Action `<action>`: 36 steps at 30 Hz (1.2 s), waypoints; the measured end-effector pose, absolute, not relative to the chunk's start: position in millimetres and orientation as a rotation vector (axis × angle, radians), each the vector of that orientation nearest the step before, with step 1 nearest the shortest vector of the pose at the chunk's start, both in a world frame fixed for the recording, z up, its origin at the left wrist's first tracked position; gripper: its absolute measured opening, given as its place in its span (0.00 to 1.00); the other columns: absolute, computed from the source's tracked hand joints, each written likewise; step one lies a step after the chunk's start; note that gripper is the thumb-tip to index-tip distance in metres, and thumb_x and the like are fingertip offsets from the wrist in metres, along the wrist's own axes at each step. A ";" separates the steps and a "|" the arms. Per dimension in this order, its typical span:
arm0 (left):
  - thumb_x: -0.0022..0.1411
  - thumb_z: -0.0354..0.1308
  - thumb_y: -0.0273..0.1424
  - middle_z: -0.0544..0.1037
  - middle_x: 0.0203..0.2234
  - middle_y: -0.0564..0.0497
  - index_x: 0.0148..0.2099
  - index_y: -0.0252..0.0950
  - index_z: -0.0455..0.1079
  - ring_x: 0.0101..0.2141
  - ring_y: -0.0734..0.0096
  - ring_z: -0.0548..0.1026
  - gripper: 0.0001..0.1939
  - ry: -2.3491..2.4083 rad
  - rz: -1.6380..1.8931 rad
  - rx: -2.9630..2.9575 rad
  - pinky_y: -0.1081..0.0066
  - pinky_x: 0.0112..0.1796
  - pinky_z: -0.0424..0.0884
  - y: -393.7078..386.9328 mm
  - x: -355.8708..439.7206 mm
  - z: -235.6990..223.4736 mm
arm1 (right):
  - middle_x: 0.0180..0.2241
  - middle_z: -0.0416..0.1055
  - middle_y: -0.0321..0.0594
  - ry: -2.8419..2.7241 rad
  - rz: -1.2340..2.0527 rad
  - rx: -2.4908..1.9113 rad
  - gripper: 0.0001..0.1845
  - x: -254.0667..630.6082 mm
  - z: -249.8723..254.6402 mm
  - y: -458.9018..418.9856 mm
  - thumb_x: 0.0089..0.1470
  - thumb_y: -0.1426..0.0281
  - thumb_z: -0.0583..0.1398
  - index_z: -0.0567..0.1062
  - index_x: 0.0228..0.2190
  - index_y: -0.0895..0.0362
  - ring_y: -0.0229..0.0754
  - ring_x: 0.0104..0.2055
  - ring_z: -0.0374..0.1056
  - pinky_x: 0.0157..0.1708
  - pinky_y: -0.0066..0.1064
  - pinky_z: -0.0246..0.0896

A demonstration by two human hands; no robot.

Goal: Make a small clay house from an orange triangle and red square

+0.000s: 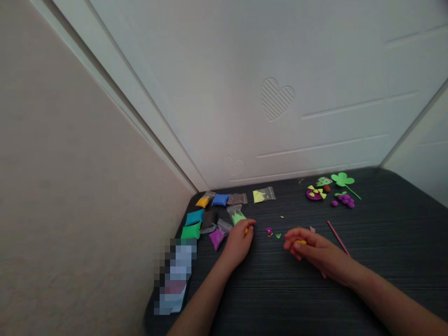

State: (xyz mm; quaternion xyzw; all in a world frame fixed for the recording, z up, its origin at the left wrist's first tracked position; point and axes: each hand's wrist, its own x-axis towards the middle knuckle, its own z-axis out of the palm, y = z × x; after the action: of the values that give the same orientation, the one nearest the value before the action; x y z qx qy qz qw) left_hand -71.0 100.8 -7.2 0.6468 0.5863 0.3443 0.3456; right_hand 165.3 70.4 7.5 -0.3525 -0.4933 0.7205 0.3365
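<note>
My left hand (241, 240) is closed, with a small bit of orange clay (246, 230) showing between thumb and fingers. It rests near the bag of light green clay (238, 217). Over to the right, the curled fingers of my right hand (315, 249) hold a small yellow-orange clay piece (301, 241). Between the hands lie a tiny purple clay flower (269, 231) and a small green clay grass tuft (278, 235). Under my right hand a pink piece (312, 229) is mostly hidden, and a pink stick tool (338, 238) lies just beyond.
Several clay bags, including a blue one (220, 199) and a purple one (217, 238), cover the table's left side. A yellow bag (259, 195) lies at the back. Finished clay shapes stand back right: a green clover (342, 179), purple grapes (346, 200), a purple dish (314, 196).
</note>
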 end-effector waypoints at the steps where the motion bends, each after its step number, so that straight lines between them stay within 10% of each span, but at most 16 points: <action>1: 0.60 0.49 0.31 0.72 0.40 0.49 0.42 0.37 0.70 0.44 0.69 0.68 0.11 1.554 0.893 1.715 0.64 0.51 0.60 107.2 -74.0 -9.5 | 0.36 0.69 0.38 -1.279 1.881 -0.916 0.13 165.4 6.8 70.9 0.53 0.64 0.56 0.69 0.41 0.55 0.34 0.31 0.58 0.35 0.31 0.52; 13: 0.62 0.47 0.34 0.74 0.38 0.50 0.42 0.39 0.69 0.41 0.71 0.71 0.12 1.831 0.768 2.092 0.70 0.45 0.66 103.3 -95.1 3.3 | 0.28 0.67 0.36 -1.109 1.989 -0.827 0.06 164.6 5.6 70.3 0.51 0.72 0.55 0.70 0.33 0.57 0.35 0.30 0.61 0.31 0.29 0.52; 20: 0.59 0.47 0.37 0.68 0.41 0.38 0.50 0.31 0.66 0.45 0.49 0.63 0.21 2.455 0.667 2.066 0.51 0.47 0.56 87.2 -127.1 1.8 | 0.27 0.65 0.35 -1.220 1.933 -0.889 0.05 166.2 8.0 67.8 0.52 0.69 0.55 0.70 0.31 0.56 0.36 0.30 0.59 0.32 0.30 0.51; 36: 0.61 0.43 0.41 0.67 0.42 0.40 0.50 0.31 0.64 0.45 0.57 0.64 0.23 2.634 0.546 2.150 0.61 0.48 0.59 142.1 -149.3 0.7 | 0.24 0.63 0.34 -1.263 1.901 -0.966 0.10 166.3 4.0 69.0 0.54 0.64 0.52 0.71 0.32 0.56 0.36 0.28 0.56 0.31 0.30 0.47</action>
State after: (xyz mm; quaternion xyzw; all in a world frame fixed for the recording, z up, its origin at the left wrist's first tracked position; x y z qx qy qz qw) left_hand -149.3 142.1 0.7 0.6171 0.7562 0.1568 -0.1507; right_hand 166.3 69.0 4.0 -0.3684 -0.4818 0.7254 0.3257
